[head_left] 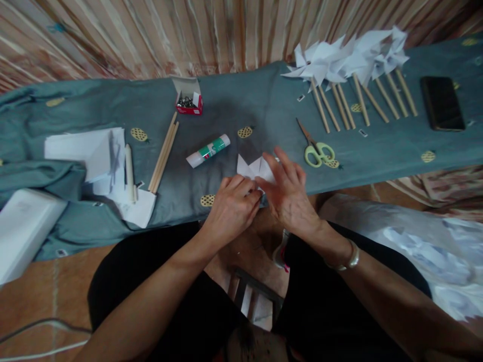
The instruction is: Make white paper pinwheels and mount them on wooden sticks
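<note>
A white paper pinwheel (249,167) with pointed, folded flaps is held at the near edge of the cloth-covered table. Its lower part is hidden behind my fingers. My left hand (234,205) grips it from the left, fingers curled in and pinched together. On the other side my right hand (290,196) has its thumb against the paper and its fingers bent around the right edge. A glue stick (209,150) lies just beyond my left hand. Scissors with light green handles (317,153) rest to the right of my right hand.
Several pinwheels on sticks (339,60) lie at the back right, beside a black phone (442,103). A small red box of metal pieces (189,103) stands open. Wooden sticks (163,153), a candle-like white stick (130,173) and paper sheets (85,148) lie left.
</note>
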`<state>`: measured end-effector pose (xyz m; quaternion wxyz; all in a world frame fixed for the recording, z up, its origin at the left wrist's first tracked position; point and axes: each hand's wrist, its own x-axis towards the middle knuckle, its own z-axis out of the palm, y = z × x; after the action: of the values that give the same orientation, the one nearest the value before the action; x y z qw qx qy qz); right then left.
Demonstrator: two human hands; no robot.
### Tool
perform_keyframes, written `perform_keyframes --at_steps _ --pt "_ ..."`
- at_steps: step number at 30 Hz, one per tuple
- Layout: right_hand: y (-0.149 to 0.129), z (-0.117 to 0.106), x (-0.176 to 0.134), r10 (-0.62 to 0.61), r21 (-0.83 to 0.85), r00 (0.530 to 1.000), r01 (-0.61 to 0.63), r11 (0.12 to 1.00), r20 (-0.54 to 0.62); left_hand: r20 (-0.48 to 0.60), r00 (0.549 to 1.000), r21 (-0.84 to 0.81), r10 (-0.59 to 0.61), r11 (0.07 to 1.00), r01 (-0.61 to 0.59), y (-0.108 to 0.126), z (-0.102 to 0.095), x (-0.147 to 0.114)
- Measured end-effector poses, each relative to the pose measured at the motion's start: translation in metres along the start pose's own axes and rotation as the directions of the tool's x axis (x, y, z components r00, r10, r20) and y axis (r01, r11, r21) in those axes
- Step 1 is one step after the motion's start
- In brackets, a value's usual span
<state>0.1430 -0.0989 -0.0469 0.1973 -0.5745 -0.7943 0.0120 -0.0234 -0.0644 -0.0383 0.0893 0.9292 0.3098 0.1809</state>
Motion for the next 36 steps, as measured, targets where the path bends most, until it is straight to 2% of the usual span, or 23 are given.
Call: perform_keyframes --at_steps 3,7,12,15,17,20,23,27,30,32,34,36 --pt "-0.004 0.003 0.0 0.012 0.032 0.999 -0.013 0.999 0.03 0.014 1.0 0.003 0.001 1.0 -0.001 0.0 -0.001 0.0" --pt "-0.002 0.004 0.0 0.025 0.051 1.0 -0.026 0.998 0.015 0.009 1.0 -0.002 0.003 1.0 -0.003 -0.001 -0.001 0.0" --pt "0.005 -0.009 -0.003 0.002 0.115 1.0 -0.001 0.993 -0.002 -0.04 0.999 -0.019 0.011 1.0 -0.011 -0.001 0.001 -0.001" --pt "0.01 -0.018 -0.005 0.029 0.171 0.999 -0.023 0.985 -0.032 -0.047 0.999 -0.013 0.013 1.0 -0.013 -0.001 0.001 -0.001" --pt "0.015 -0.021 -0.004 0.101 0.211 0.992 -0.082 0.974 -0.08 -0.049 0.999 -0.016 0.01 1.0 -0.011 -0.001 0.001 -0.001" --pt "0.022 -0.019 -0.003 0.282 0.304 0.952 -0.234 0.923 -0.123 -0.052 0.999 -0.025 0.003 1.0 -0.004 -0.001 0.0 -0.001" --pt "0.025 -0.013 0.001 0.413 0.411 0.909 -0.358 0.838 -0.05 -0.056 0.998 -0.025 0.005 1.0 -0.006 -0.001 0.001 -0.001" --pt "0.022 -0.011 0.007 0.506 0.453 0.862 -0.464 0.762 0.031 -0.068 0.998 -0.064 -0.009 0.998 0.004 0.0 0.001 -0.002" --pt "0.022 -0.014 0.01 0.54 0.498 0.841 -0.487 0.718 0.044 -0.134 0.987 -0.208 -0.089 0.976 0.06 -0.003 0.001 -0.003" --pt "0.024 -0.017 0.011 0.55 0.558 0.835 -0.474 0.681 0.039 -0.2 0.957 -0.342 -0.208 0.93 0.131 -0.009 0.001 -0.004" --pt "0.026 -0.021 0.012 0.559 0.621 0.829 -0.447 0.644 0.017 -0.246 0.902 -0.48 -0.353 0.853 0.203 -0.017 0.001 -0.003" --pt "0.028 -0.026 0.013 0.568 0.683 0.823 -0.411 0.603 -0.007 -0.248 0.834 -0.638 -0.493 0.731 0.243 -0.024 0.003 0.0"
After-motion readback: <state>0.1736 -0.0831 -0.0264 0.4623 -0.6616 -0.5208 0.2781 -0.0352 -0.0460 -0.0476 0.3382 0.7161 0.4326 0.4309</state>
